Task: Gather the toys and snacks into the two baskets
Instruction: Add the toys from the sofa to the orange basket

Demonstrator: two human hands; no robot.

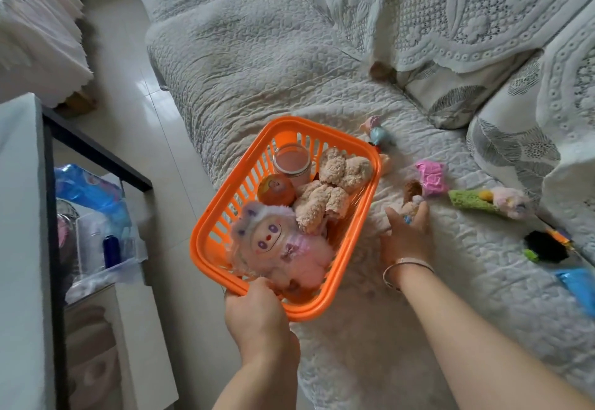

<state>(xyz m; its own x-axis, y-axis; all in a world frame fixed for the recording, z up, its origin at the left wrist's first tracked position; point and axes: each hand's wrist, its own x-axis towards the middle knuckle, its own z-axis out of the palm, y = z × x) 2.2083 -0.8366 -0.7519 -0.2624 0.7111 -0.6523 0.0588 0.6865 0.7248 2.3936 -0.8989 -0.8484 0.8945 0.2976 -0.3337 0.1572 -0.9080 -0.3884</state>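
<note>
Holding one orange basket (360, 293), four items inside

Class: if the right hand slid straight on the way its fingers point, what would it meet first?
The right hand, already gripping a small plush toy, would probably reach the pink wrapped packet first, though depth is unclear.

Two bare forearms enter from the lower edge of the head view, neither covered by a sleeve. The left hand (257, 313) wears no ring, watch or band on the parts that show. The right hand (406, 232) is likewise without rings where visible. At the right wrist sit two thin bangles (406, 269): one pale pink, one silver-toned, both narrow, smooth and plain, lying close together just below the hand.
</note>
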